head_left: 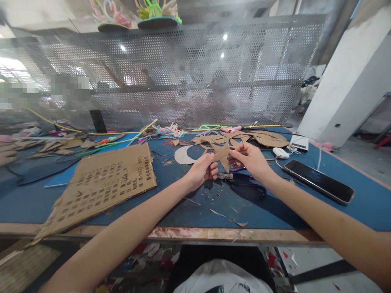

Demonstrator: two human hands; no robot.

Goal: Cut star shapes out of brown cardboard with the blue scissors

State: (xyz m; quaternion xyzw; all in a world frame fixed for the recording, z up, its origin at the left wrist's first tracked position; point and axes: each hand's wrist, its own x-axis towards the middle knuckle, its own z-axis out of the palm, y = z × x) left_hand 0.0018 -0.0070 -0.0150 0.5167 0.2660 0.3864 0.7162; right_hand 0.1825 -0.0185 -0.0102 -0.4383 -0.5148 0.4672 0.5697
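Observation:
A cardboard star (222, 154) is held up between my two hands, just above the blue tabletop. My left hand (202, 171) pinches its left point with thumb and curled fingers. At the right point, my right hand (249, 158) grips the star between thumb and forefinger. Under my right hand lie scissors with dark blue handles (249, 187); their blades are partly hidden by my left fingers. A white crescent cutout (182, 155) lies just behind my left hand. Beyond the star is a pile of cut cardboard pieces (210, 140).
A large printed cardboard sheet (106, 179) lies at the left, overhanging the table edge. At the right are a phone (319, 181), a white earphone case (280, 153) and a cable. Perforated metal panel (189, 81) stands behind. Another person's hand (6, 150) shows at far left.

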